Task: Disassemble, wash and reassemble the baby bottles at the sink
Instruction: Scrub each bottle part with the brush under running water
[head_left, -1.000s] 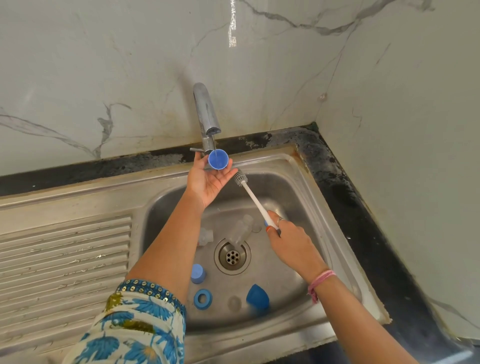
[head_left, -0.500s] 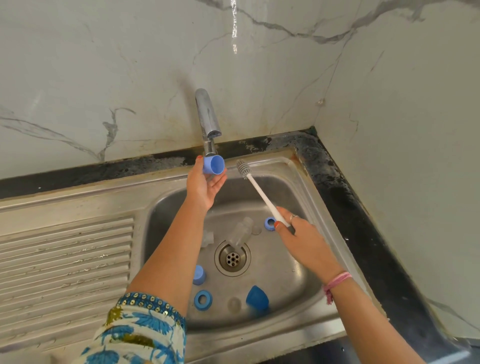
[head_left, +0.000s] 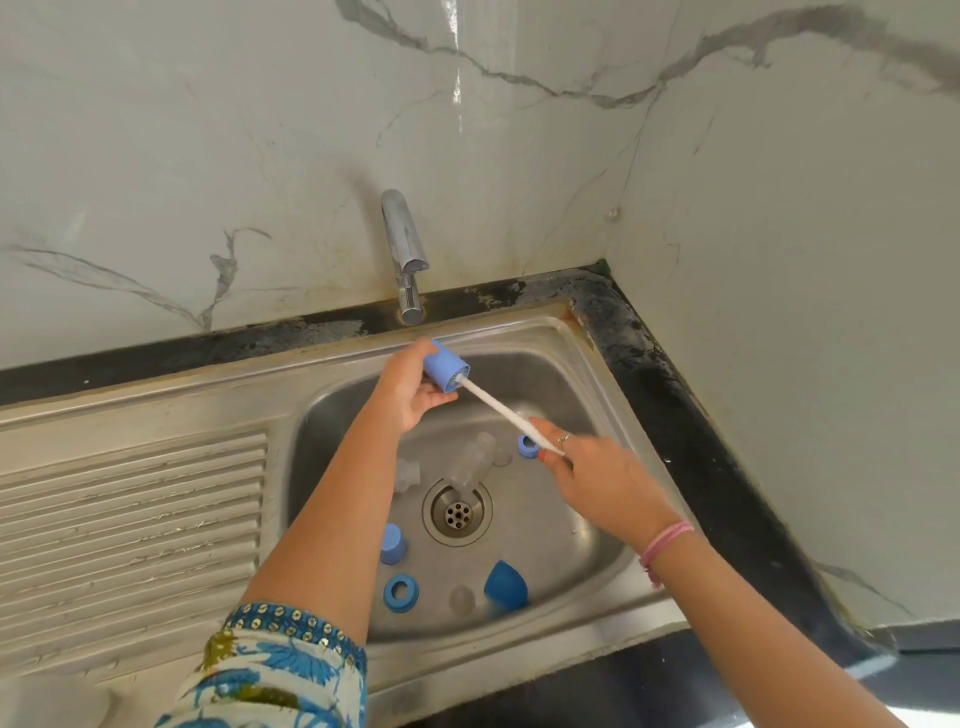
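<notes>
the left hand (head_left: 410, 387) is raised under the tap (head_left: 405, 249), fingers curled round a blue cap (head_left: 445, 368) tipped sideways. the brush (head_left: 506, 413) runs into the cap's mouth, its white handle pinched by the right hand (head_left: 597, 475). below, in the steel sink (head_left: 587, 374), lie a clear bottle (head_left: 472, 462), blue rings and caps around the drain (head_left: 457, 512). marble walls close the right corner.

Location: domestic kitchen sink corner. Indicators: a stainless-steel sink (head_left: 582, 343) with a ribbed drainboard (head_left: 130, 530), set into a worn black stone countertop (head_left: 670, 395); a chrome tap (head_left: 402, 249) mounted at the back edge; white marble-patterned wall panels (head_left: 208, 130) meeting at the corner.
</notes>
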